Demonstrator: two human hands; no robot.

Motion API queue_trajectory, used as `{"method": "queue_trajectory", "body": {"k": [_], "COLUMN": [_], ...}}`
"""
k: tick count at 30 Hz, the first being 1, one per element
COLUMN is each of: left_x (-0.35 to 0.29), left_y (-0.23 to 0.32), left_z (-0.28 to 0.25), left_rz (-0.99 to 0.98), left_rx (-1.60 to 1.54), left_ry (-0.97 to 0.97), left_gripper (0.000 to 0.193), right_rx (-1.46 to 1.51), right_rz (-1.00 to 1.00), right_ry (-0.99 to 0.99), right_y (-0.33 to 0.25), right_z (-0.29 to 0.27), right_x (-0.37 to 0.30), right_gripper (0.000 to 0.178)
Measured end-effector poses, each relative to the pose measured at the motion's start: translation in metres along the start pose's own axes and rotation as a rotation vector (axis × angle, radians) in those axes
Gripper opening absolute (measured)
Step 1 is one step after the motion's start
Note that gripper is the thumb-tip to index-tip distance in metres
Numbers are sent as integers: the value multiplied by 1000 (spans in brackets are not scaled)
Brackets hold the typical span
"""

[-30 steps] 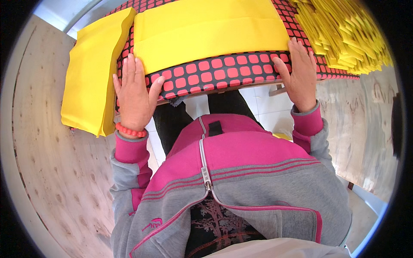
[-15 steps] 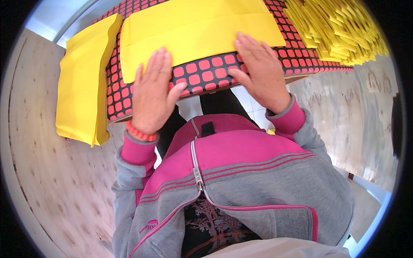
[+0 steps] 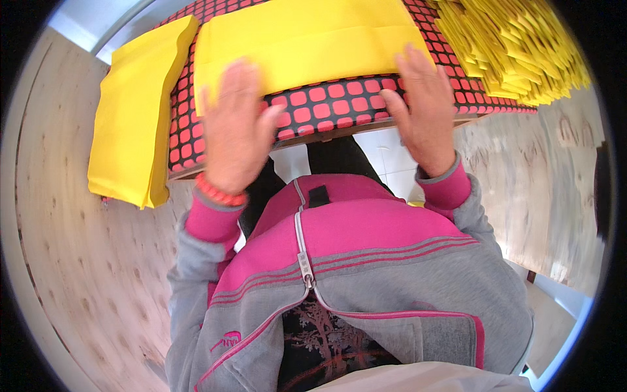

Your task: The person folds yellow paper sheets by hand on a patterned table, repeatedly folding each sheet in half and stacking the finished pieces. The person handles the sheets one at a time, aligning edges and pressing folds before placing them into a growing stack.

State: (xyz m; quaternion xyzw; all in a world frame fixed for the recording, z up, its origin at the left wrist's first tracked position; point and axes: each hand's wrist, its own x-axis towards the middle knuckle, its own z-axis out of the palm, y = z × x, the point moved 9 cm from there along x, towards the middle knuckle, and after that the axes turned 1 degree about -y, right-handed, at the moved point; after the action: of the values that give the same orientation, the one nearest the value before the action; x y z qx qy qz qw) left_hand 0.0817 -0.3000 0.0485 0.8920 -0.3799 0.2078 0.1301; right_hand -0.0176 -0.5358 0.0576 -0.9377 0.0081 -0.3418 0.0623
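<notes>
A flat yellow sheet (image 3: 313, 49), which looks like cloth with a crease running across it, lies in front of me on a table. Over its near left corner is my left hand (image 3: 236, 130), fingers stretched forward and slightly blurred. My right hand (image 3: 424, 108) is spread at the near right corner, thumb held apart. Neither hand grips anything. Whether the palms touch the sheet or hover just above it I cannot tell. To the left lies a thick folded yellow stack (image 3: 134, 124), hanging over the table's edge.
A black cover with pink squares (image 3: 326, 104) dresses the table. At its far right sits a big pile of folded yellow pieces (image 3: 516, 49). Wooden boards stand at the left (image 3: 72, 228) and right (image 3: 522, 189). A metal rail (image 3: 121, 26) runs at the back left.
My right hand has slid to the right along the sheet's near edge. The left hand has shifted slightly forward, its fingers now more blurred. The yellow sheet appears unchanged.
</notes>
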Motion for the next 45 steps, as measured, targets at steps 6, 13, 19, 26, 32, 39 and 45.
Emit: {"method": "queue_trajectory", "body": {"k": [6,13,19,26,32,39,45], "left_x": [15,-29,-30,29,56,58,61], "left_y": [48,-41,-65,22,24,19,12], "left_z": [34,7,-7,4,24,26,26], "left_rz": [142,-46,-131,211,247,177,261], "left_rx": [-208,-54,187,-24,-1,31,49], "left_ry": [-219,-188,-181,-34,-271,-284,-214], "left_gripper": [64,67,62,51,43,43,42], "right_rx": [174,6,-176,147,245,156,61], "right_rz": [-134,2,116,-181,-241,-265,-282], "right_ry": [-207,-177,-118,-68,-158,-149,-155], "right_y": [-54,32,60,-15,-25,16,52], "right_z": [41,18,-8,6,28,24,3], "right_x": [11,-14,-14,19,43,42,37], "right_gripper": [52,55,52,55,53,50,44]}}
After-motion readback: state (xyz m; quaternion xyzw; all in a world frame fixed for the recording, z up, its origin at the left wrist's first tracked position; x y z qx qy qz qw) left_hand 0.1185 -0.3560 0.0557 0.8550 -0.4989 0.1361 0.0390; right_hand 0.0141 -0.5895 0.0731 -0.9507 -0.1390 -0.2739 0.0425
